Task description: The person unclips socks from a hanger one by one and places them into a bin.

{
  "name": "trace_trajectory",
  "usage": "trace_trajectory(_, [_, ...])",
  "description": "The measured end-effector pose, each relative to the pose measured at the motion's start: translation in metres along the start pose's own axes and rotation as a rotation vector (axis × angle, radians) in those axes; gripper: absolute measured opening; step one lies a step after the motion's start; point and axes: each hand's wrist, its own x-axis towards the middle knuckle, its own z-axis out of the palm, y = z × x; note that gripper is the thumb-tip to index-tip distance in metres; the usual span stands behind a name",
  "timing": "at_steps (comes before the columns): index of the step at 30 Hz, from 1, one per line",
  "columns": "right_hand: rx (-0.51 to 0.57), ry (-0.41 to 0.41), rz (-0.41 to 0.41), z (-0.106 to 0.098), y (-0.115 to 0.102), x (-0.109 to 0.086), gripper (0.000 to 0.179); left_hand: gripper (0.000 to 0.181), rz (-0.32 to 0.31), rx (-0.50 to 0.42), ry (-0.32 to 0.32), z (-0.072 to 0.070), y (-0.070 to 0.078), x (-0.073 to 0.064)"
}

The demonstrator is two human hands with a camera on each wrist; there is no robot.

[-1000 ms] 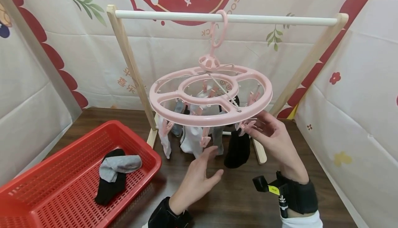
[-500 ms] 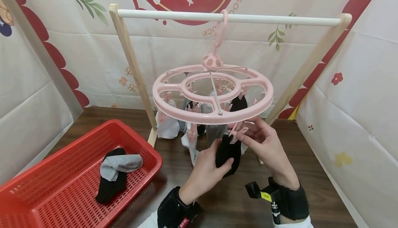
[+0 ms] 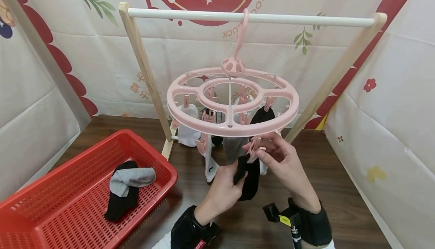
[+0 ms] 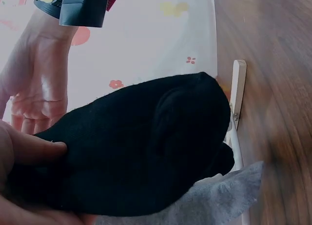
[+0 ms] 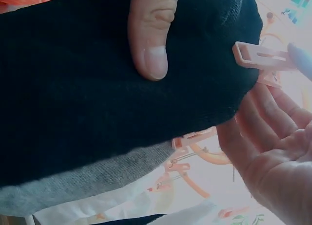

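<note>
My left hand (image 3: pixel 222 186) pinches a black sock (image 4: pixel 122 147) near its cuff, thumb on the near face. At the cuff's edge, a pink clothespin (image 5: pixel 263 57) sits over the cloth in the right wrist view. My right hand (image 3: pixel 283 162) pinches that clothespin between thumb and fingers. The round pink drying hanger (image 3: pixel 232 130) hangs above both hands, hooked over a white rod (image 3: pixel 204 15). Other socks hang from its clips: a white sock (image 3: pixel 188 126), a grey sock (image 3: pixel 234 149) and another black sock (image 3: pixel 263 116) among them.
A red basket (image 3: pixel 149 143) stands at the left on the dark wooden table (image 3: pixel 340 188). Inside it lie a grey sock (image 3: pixel 132 179) and a black sock (image 3: pixel 119 207). Wooden legs (image 3: pixel 144 71) hold up the rod, with a printed cloth (image 3: pixel 190 53) behind.
My left hand has moved up and right and taken hold of the black sock. The right hand has shifted left with the clothespin. The hanger has turned, and its socks have swung round.
</note>
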Motion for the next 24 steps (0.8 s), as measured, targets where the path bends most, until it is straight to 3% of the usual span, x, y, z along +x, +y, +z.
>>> trace_trajectory(9, [0.079, 0.058, -0.048, 0.005, 0.003, -0.003, 0.021, 0.011, -0.066, -0.025, -0.059, 0.002, 0.000, -0.003])
trace_trajectory(16, [0.292, 0.097, -0.138, 0.004, 0.005, -0.003, 0.018, 0.010, -0.115, -0.066, -0.151, 0.002, 0.000, -0.010])
trace_trajectory(20, [0.312, 0.096, -0.108, 0.002, 0.003, -0.003, 0.018, 0.009, -0.165, -0.142, -0.186, 0.001, 0.001, -0.014])
trace_trajectory(24, [0.293, 0.091, -0.058, 0.001, 0.001, -0.005, 0.019, 0.008, -0.157, -0.148, -0.188, -0.001, 0.002, -0.017])
